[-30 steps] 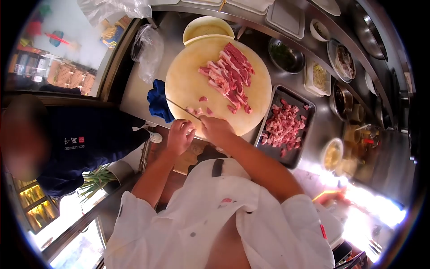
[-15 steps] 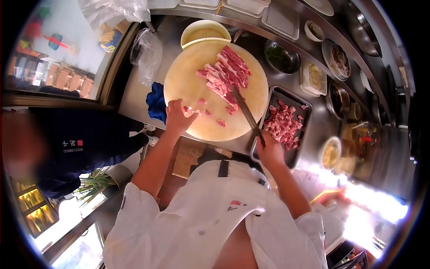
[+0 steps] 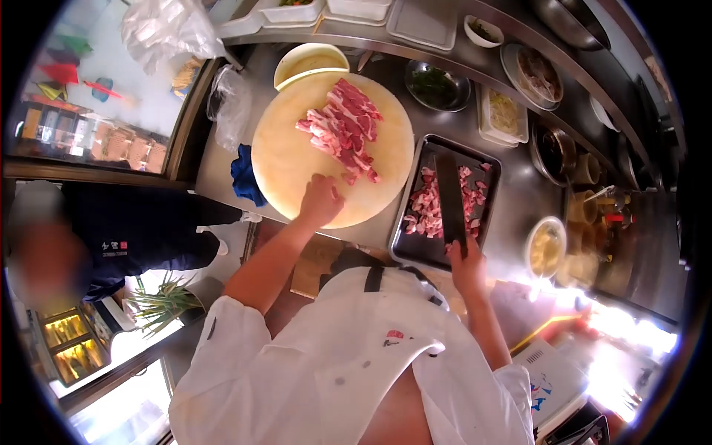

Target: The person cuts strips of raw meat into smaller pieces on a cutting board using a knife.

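Note:
My right hand (image 3: 467, 265) grips the handle of a broad dark cleaver (image 3: 450, 194), whose blade lies over the tray of cut meat. Small chopped meat pieces (image 3: 425, 204) fill much of the dark metal tray (image 3: 495, 158). My left hand (image 3: 322, 202) rests at the near part of the round cutting board (image 3: 278, 148), fingers curled together; what they hold, if anything, is hidden. Strips of raw red meat (image 3: 347, 122) lie on the board just beyond my left hand.
A blue cloth (image 3: 245, 176) and a plastic bag (image 3: 231, 104) lie left of the board. A pale bowl (image 3: 311, 61) stands behind it. Right are a bowl of greens (image 3: 436, 87), a white container (image 3: 503, 115) and a yellow-filled bowl (image 3: 546, 248). A person in dark clothing (image 3: 141, 222) is at left.
The cleaver has moved right, from above the board to over the tray. My left hand has shifted right, and its fingers have closed. The small loose pieces near it no longer show on the board.

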Action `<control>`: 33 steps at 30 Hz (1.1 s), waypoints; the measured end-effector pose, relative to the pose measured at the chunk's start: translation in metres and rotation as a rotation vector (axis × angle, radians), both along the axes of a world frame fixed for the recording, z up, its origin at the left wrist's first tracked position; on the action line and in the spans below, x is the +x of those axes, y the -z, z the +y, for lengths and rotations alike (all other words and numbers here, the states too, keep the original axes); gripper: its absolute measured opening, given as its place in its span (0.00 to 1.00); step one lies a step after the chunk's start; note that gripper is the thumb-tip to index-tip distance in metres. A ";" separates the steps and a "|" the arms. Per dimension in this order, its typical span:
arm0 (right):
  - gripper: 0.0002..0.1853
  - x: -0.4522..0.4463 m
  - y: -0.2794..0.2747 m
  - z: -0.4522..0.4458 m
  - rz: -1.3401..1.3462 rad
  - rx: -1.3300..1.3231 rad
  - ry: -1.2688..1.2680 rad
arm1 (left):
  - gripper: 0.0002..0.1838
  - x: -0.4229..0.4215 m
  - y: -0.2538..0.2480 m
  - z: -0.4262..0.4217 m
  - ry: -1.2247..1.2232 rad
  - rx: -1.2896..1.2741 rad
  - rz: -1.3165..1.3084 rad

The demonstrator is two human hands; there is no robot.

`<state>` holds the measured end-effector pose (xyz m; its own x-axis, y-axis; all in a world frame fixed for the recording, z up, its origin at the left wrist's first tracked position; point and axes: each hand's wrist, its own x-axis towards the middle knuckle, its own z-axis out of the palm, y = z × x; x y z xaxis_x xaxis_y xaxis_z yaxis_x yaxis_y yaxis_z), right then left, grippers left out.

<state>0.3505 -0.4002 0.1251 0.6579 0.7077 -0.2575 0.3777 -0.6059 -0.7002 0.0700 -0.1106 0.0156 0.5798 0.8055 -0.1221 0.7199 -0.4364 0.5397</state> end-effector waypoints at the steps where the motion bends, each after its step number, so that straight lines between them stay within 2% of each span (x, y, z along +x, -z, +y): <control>1: 0.16 0.011 -0.001 -0.007 0.058 0.014 0.011 | 0.15 0.011 0.001 -0.018 -0.045 0.051 -0.088; 4: 0.14 0.039 0.000 -0.033 -0.063 0.051 0.031 | 0.15 0.037 0.005 -0.047 -0.088 -0.065 -0.226; 5: 0.14 0.046 -0.006 -0.040 0.011 0.081 0.069 | 0.14 0.045 0.023 -0.046 -0.159 0.056 -0.315; 8: 0.14 0.069 -0.003 -0.068 -0.017 0.048 0.114 | 0.12 0.056 0.026 -0.018 -0.391 -0.034 -0.363; 9: 0.14 0.076 -0.005 -0.076 0.065 0.059 0.136 | 0.12 0.056 0.030 -0.009 -0.353 0.077 -0.327; 12: 0.14 0.096 0.003 -0.103 0.067 0.078 0.121 | 0.13 0.061 0.020 -0.004 -0.256 0.154 -0.063; 13: 0.13 0.101 0.006 -0.109 0.054 0.077 0.135 | 0.13 0.062 0.021 -0.003 -0.200 0.169 -0.084; 16: 0.11 0.111 0.009 -0.123 0.027 0.087 0.166 | 0.10 0.075 0.012 -0.016 -0.138 -0.102 -0.003; 18: 0.11 0.114 0.005 -0.131 0.034 0.092 0.175 | 0.07 0.105 0.015 -0.054 -0.157 -0.331 -0.494; 19: 0.10 0.115 0.009 -0.136 0.033 0.090 0.189 | 0.16 0.126 0.019 -0.078 -0.179 -0.236 -0.554; 20: 0.10 0.119 0.017 -0.138 0.030 0.092 0.202 | 0.27 0.142 -0.010 -0.104 0.003 -0.244 -0.601; 21: 0.11 0.121 0.022 -0.140 0.027 0.094 0.214 | 0.35 0.154 -0.057 -0.118 0.016 -0.934 -0.553; 22: 0.11 0.123 0.024 -0.142 0.026 0.097 0.218 | 0.35 0.159 -0.056 -0.132 -0.059 -1.112 -0.600; 25: 0.11 0.123 0.026 -0.138 0.013 0.104 0.223 | 0.26 0.149 -0.060 -0.118 -0.171 -0.879 -0.541; 27: 0.11 0.117 0.018 -0.133 -0.014 0.103 0.214 | 0.20 0.112 -0.036 -0.077 -0.269 -0.684 -0.477; 28: 0.11 0.114 0.019 -0.130 0.007 0.088 0.208 | 0.14 0.095 -0.026 -0.054 -0.329 -0.566 -0.496; 30: 0.12 0.106 0.021 -0.125 0.046 0.052 0.195 | 0.09 0.056 -0.013 0.000 -0.297 0.026 -0.292; 31: 0.13 0.100 0.014 -0.116 0.044 0.014 0.170 | 0.10 0.039 -0.002 0.030 -0.366 0.102 -0.215; 33: 0.15 0.079 -0.012 -0.097 0.033 -0.067 0.121 | 0.13 0.007 0.006 0.084 -0.344 0.234 -0.153</control>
